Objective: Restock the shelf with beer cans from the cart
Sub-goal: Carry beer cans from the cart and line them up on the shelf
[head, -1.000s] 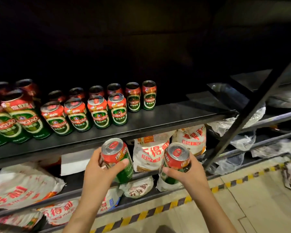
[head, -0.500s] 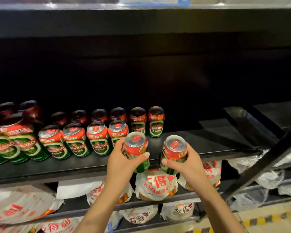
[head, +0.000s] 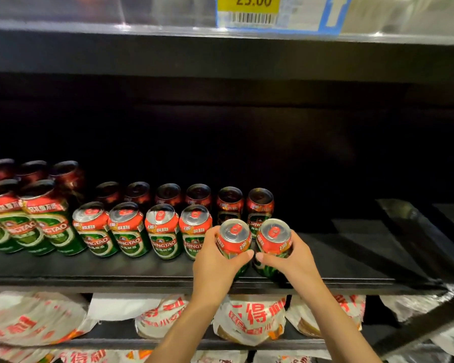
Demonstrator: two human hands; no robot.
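Note:
My left hand (head: 216, 268) grips a red and green beer can (head: 234, 238), and my right hand (head: 291, 260) grips a second can (head: 274, 238) right beside it. Both cans are upright at the front of the black shelf (head: 116, 271), just right of the front row of cans (head: 163, 231). A back row of cans (head: 199, 196) stands behind in shadow. Taller cans (head: 45, 218) stand at the far left. The cart is not in view.
The shelf's right half (head: 364, 247) is bare and dark. Above runs a shelf edge with a yellow price tag (head: 248, 7). Below, white bags with red print (head: 249, 318) fill the lower shelf. A black diagonal brace (head: 417, 328) crosses at lower right.
Both hands rose from below the shelf edge and carried the two cans forward onto the shelf, beside the front row. The view tilted upward.

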